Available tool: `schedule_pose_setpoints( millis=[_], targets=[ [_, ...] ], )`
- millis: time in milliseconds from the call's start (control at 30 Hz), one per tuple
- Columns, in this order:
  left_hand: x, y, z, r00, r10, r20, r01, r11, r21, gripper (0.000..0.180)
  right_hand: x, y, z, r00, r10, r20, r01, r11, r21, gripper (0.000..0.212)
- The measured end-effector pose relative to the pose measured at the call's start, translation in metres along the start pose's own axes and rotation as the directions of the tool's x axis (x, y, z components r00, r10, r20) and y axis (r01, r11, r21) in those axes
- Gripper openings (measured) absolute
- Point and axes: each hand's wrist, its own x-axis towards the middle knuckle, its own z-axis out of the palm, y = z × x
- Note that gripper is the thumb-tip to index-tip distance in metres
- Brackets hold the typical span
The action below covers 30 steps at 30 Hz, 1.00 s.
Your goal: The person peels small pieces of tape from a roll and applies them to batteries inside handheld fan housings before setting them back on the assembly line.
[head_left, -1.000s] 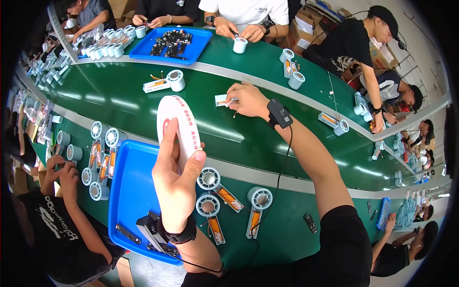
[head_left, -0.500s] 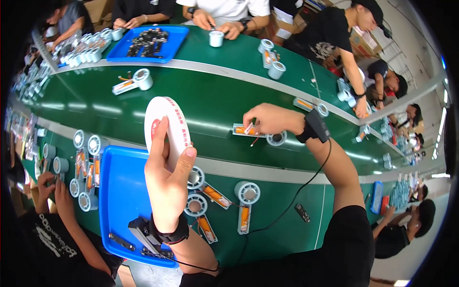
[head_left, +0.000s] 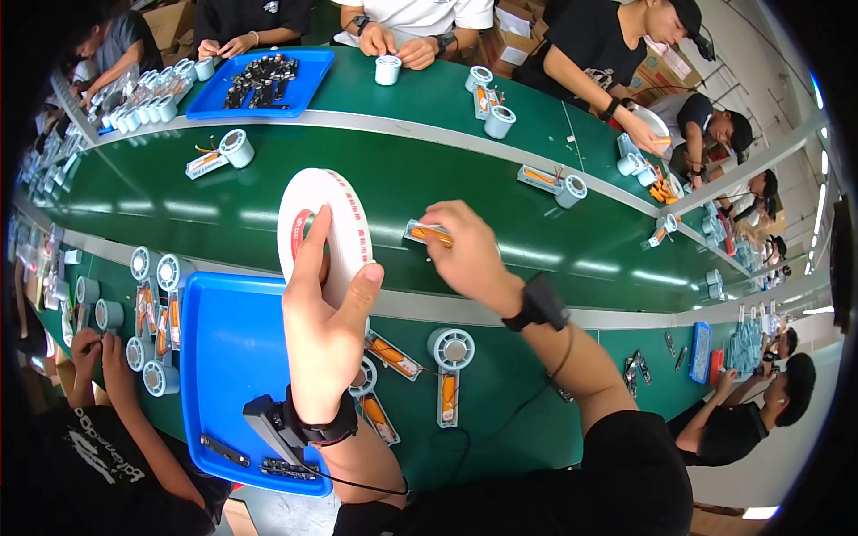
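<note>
My left hand (head_left: 323,320) grips a white roll of tape (head_left: 322,234) with a red core, held upright above the green conveyor table (head_left: 223,201). My right hand (head_left: 466,253) pinches a small orange and grey part with thin wires (head_left: 427,234), lifted just over the belt to the right of the roll. A black band sits on each wrist. Below my hands lie white round fans with orange parts attached (head_left: 450,362).
A blue tray (head_left: 228,357) with a few black pieces lies at my lower left. More fan units (head_left: 223,152) ride the belt. Another blue tray (head_left: 264,80) of black parts is at the far side. Other people work around the table; one person's hands (head_left: 94,353) are at my left.
My right hand pulled the orange part back from the far belt toward the roll. The roll and my left hand now sit closer to the middle of the view.
</note>
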Motion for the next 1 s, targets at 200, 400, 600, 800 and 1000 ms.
schedule_pose_setpoints(
  millis=[200, 400, 600, 800, 1000],
  targets=[
    [0.000, 0.000, -0.006, 1.000, 0.000, -0.015, -0.001, 0.998, -0.064, 0.063, 0.025, 0.030, 0.019, 1.000, -0.023, 0.007, 0.023, 0.998, -0.061, 0.015],
    [0.002, -0.006, -0.014, 1.000, 0.009, -0.023, -0.010, 0.997, -0.070, 0.063, 0.043, 0.025, 0.029, 0.993, 0.106, 0.044, -0.102, 0.991, -0.084, 0.019],
    [0.001, -0.004, -0.016, 1.000, 0.011, -0.004, -0.011, 0.997, -0.078, 0.063, 0.057, -0.001, 0.039, 0.957, 0.261, 0.128, -0.233, 0.952, -0.198, 0.016],
    [-0.001, 0.000, -0.020, 1.000, -0.009, -0.019, 0.007, 0.996, -0.092, 0.063, 0.062, -0.007, 0.064, 0.967, 0.249, 0.054, -0.220, 0.923, -0.314, 0.014],
    [-0.004, 0.003, -0.029, 0.999, -0.008, -0.035, 0.003, 0.989, -0.149, 0.063, 0.082, -0.037, 0.068, 0.952, 0.272, 0.142, -0.148, 0.812, -0.565, 0.009]
  ],
)
